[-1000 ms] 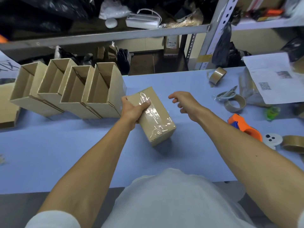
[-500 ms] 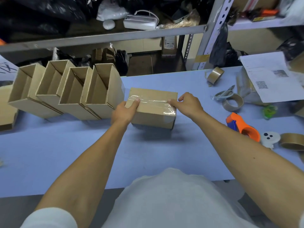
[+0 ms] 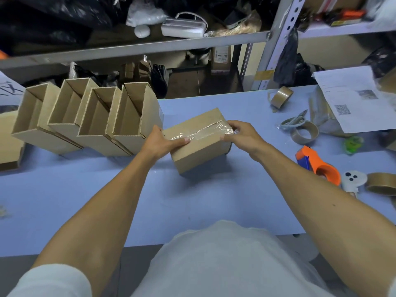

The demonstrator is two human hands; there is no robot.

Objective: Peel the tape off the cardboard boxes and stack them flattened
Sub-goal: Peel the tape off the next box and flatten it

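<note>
A closed cardboard box [image 3: 199, 153] lies on the blue table [image 3: 64, 194], a strip of clear tape [image 3: 199, 132] running along its top seam. My left hand [image 3: 162, 142] grips the box's left end, thumb pressed on the tape. At the right end, the fingertips of my right hand [image 3: 242, 136] pinch the crinkled end of the tape. Several open, untaped boxes [image 3: 90, 118] lean in a row to the left.
Right of the box lie an orange tape dispenser [image 3: 317, 166], scissors [image 3: 293, 121], brown tape rolls [image 3: 305, 132] and printed papers [image 3: 351, 101]. A flat cardboard piece [image 3: 8, 142] sits at the far left. Cluttered metal shelves [image 3: 150, 46] stand behind the table.
The box was turned from pointing toward me to lying crosswise. My right hand came from the air onto its right end and now pinches the tape there.
</note>
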